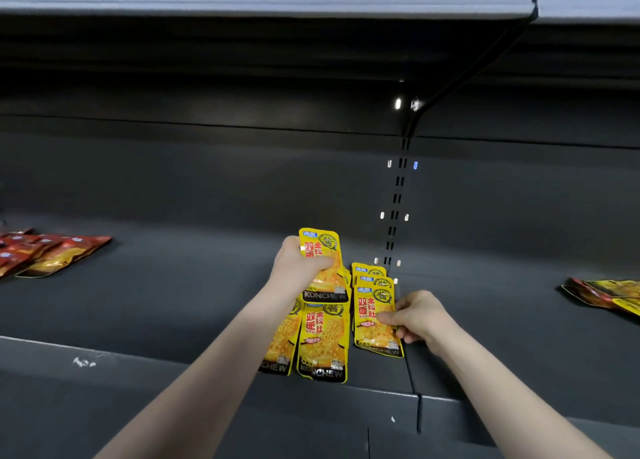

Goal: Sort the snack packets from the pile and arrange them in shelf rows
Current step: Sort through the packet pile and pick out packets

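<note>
On the matte dark shelf (173,302), left grip (298,259) and right grip (415,315) each pinch glossy yellow packets (322,341).

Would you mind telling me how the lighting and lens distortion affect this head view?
Head view: dim overall, the upper shelf shadowing the dark back panel; wide-angle bending curves the shelf edge; the yellow packets stay bright and legible, the red packets at far left look soft.

The red packets (41,252) are cut off by the left edge, the mixed pile (609,294) by the right edge, the leftmost yellow packet (282,341) is half covered by the left forearm, and small print cannot be read.
</note>
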Available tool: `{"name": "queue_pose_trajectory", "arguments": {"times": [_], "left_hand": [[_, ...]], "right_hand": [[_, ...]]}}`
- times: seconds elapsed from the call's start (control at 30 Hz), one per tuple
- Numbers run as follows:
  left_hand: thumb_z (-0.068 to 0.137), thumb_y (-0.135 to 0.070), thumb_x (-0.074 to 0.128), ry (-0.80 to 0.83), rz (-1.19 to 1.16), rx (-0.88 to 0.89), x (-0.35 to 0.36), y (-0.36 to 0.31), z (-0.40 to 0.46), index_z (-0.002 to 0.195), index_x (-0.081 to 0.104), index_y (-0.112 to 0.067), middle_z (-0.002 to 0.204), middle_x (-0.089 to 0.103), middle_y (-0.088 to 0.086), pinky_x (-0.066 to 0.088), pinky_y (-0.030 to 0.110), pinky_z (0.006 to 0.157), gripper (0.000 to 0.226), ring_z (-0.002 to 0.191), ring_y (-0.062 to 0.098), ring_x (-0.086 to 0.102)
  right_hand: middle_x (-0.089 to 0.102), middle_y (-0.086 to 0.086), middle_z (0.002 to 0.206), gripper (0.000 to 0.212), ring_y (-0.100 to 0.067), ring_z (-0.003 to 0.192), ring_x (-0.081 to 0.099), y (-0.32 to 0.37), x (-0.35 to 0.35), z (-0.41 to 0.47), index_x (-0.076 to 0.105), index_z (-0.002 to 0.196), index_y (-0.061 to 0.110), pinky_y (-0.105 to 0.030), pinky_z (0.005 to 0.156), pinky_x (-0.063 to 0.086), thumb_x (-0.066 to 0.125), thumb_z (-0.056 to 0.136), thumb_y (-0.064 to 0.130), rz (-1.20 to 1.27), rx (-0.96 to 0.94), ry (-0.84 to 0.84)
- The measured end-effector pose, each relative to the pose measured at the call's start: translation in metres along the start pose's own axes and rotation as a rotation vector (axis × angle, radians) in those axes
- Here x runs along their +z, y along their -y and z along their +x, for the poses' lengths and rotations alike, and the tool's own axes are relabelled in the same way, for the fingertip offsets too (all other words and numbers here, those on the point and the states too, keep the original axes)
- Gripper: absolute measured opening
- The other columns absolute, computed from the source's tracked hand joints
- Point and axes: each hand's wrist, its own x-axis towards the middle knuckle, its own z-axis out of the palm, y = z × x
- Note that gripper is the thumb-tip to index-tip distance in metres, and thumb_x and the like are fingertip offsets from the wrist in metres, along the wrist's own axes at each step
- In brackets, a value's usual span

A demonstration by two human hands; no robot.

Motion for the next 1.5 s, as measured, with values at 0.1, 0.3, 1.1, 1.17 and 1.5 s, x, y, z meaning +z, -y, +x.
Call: {"name": "queue_pose_trajectory", "arguments": {"times": [0.1,0.3,1.1,1.17,1.5], "left_hand": [[0.077,-0.014,0.071,0.072,0.062,-0.015,0.005,0.000,-0.001,0.107,0.052,-0.013,0.106,0.065,0.011,0.051,0.037,0.082,0.036,0.095,0.023,0.065],[0.077,-0.015,0.072,0.147,0.138,-0.050,0.016,-0.002,-0.009,0.110,0.051,-0.012,0.105,0.066,0.013,0.053,0.044,0.086,0.040,0.097,0.028,0.066],[0.087,-0.021,0.065,0.031,0.628,-0.007,0.085,0.006,-0.074,0.135,0.035,-0.006,0.119,0.052,0.008,0.042,0.028,0.081,0.059,0.090,0.017,0.050],[0.087,-0.027,0.065,-0.001,0.701,0.034,0.087,0.010,-0.073,0.134,0.038,-0.006,0.132,0.051,0.009,0.040,0.029,0.087,0.059,0.108,0.021,0.052],[0.092,-0.055,0.045,-0.178,1.136,0.194,0.096,0.031,-0.074,0.142,0.035,-0.014,0.136,0.048,0.003,0.031,0.030,0.100,0.065,0.123,0.021,0.041]], "right_hand": [[0.049,0.000,0.034,0.022,-0.006,0.025,0.040,0.003,-0.001,0.002,0.055,0.075,0.002,-0.017,0.031,0.035,0.076,0.078,0.007,-0.018,0.008,0.002],[0.050,-0.004,0.043,0.023,-0.007,0.027,0.042,-0.001,-0.007,0.002,0.056,0.071,0.005,-0.016,0.031,0.034,0.074,0.081,0.015,-0.017,-0.039,-0.015],[0.061,-0.004,0.056,0.017,-0.022,0.051,0.054,-0.073,-0.115,0.009,0.061,0.071,0.015,-0.030,0.055,0.047,0.065,0.085,0.022,-0.025,-0.155,-0.322],[0.063,-0.003,0.060,0.018,-0.025,0.061,0.058,-0.074,-0.114,0.008,0.063,0.069,0.017,-0.037,0.070,0.051,0.067,0.084,0.026,-0.053,-0.156,-0.335],[0.065,-0.004,0.088,0.012,-0.026,0.097,0.059,-0.072,-0.117,0.001,0.063,0.080,0.018,-0.027,0.074,0.036,0.063,0.087,0.028,-0.232,-0.203,-0.333]]}}
